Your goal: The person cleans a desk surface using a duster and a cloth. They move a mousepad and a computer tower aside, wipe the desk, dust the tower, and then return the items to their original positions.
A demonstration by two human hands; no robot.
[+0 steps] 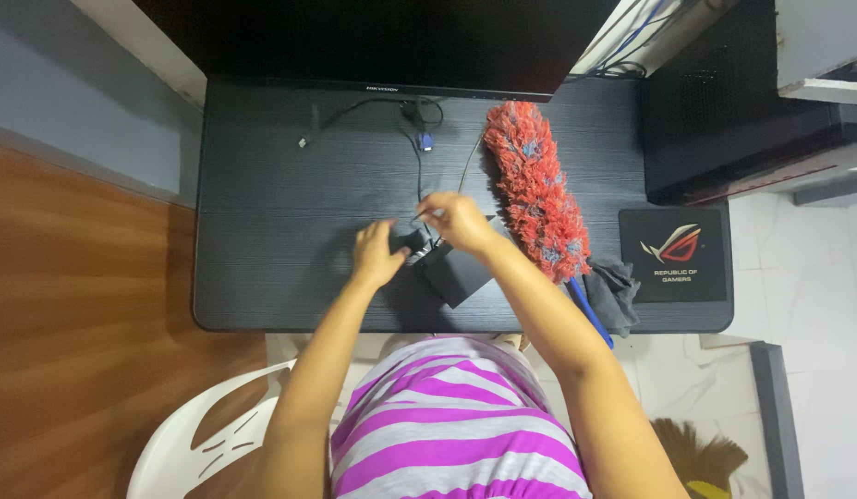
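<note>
- Small flat black box [456, 273] near the front edge of the dark wood-grain bench [262, 231], just left of the fluffy red-and-blue duster [537, 189].
- Left hand [377, 254] curled against a small black part [417, 242] at the box's upper left corner.
- Right hand [458, 220] above the box, fingertips pinched on a thin cable [419, 171].
- Grey cloth [618, 291] beside the duster's blue handle; black mouse pad [673, 254] further right.

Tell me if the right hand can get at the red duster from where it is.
Probably yes: the right hand is at the small black box, and the red duster lies just beside it on the desk, nothing between.
</note>
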